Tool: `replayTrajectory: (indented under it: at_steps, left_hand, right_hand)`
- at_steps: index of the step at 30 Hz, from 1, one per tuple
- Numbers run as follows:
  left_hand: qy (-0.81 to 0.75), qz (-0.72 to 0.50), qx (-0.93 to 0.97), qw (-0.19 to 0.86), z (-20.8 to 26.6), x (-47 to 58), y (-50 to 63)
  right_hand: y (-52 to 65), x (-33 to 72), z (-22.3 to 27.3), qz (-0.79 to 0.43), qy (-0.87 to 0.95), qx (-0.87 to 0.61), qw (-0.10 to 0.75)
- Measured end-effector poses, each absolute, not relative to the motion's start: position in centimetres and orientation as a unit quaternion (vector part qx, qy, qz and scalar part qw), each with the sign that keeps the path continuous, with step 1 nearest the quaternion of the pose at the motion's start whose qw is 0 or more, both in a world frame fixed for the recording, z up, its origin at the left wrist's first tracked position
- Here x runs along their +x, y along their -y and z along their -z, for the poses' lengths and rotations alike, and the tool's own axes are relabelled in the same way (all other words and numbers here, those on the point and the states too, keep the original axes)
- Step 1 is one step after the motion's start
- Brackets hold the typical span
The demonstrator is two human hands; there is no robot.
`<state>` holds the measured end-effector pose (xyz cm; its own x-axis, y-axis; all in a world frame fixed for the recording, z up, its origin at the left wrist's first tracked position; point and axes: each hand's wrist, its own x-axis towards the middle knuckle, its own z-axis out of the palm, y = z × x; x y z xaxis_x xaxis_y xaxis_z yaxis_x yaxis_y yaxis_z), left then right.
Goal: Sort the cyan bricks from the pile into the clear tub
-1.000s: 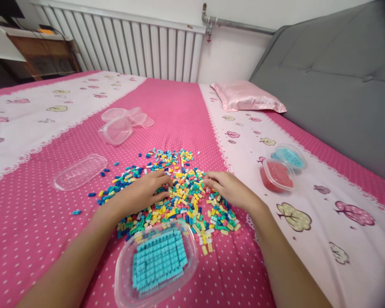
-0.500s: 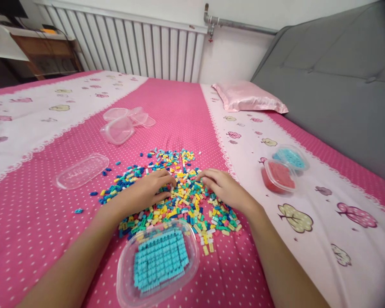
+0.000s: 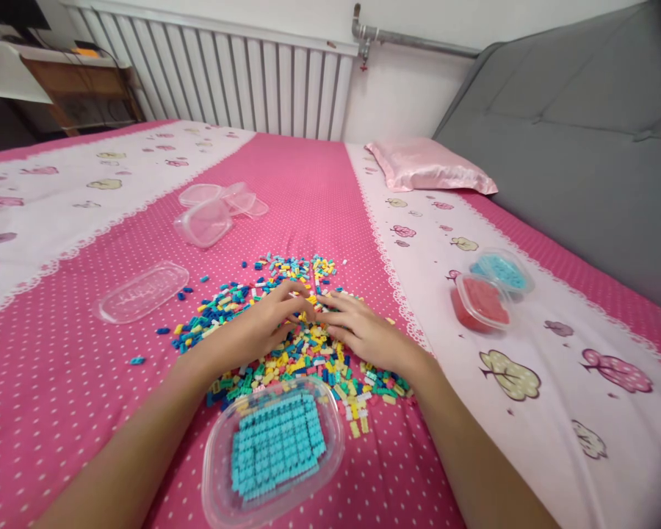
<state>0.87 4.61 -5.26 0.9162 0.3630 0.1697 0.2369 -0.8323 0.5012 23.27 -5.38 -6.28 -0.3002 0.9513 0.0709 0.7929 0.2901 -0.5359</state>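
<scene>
A heap of small building bricks [image 3: 308, 353] in blue, green, yellow, white and pink lies spread on the bed. Over its left part reaches my left hand [image 3: 272, 319], fingers bent and spread apart, with no brick visible in them. My right hand [image 3: 363, 330] rests over the right part, its fingers stretched out towards the left ones. The fingertips of both come close together above the pile; whether they touch is hard to see. Nearest to me stands a clear plastic container [image 3: 216, 477] with rows of light blue bricks [image 3: 278, 444] packed inside.
A clear lid [image 3: 143, 292] lies left of the heap. Several empty clear containers and lids [image 3: 206, 222] sit farther back. To the right are a tub of red bricks [image 3: 480, 301] and a tub of blue bricks [image 3: 501, 270]. A pink pillow [image 3: 430, 165] lies by the grey headboard [image 3: 578, 139].
My right hand has moved left over the heap, towards my left hand. My left hand has shifted slightly right and its fingers have lifted. The containers stay in place.
</scene>
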Motion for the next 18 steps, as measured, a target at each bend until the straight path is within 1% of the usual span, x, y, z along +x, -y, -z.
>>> replayTrajectory:
  at_steps: [3,6,12,16,18]
  left_hand:
    - [-0.168,-0.15,0.948,0.226,5.2,0.6,-4.8]
    - [-0.192,-0.166,0.944,0.212,5.0,0.0,-5.2]
    - [-0.315,-0.12,0.927,0.163,4.4,-2.4,-6.8]
    - [-0.371,-0.128,0.908,0.144,3.7,-3.9,-7.5]
    - [-0.38,-0.128,0.905,0.145,3.4,-4.3,-7.5]
  right_hand:
    - [5.5,23.3,6.2,-0.206,0.782,-0.559,0.181]
    - [5.7,23.7,6.4,-0.208,0.78,-0.56,0.189]
    - [6.0,24.4,6.9,-0.199,0.778,-0.558,0.21]
    - [6.2,23.0,6.8,-0.171,0.78,-0.562,0.216]
    - [6.3,21.7,6.9,-0.163,0.797,-0.545,0.206]
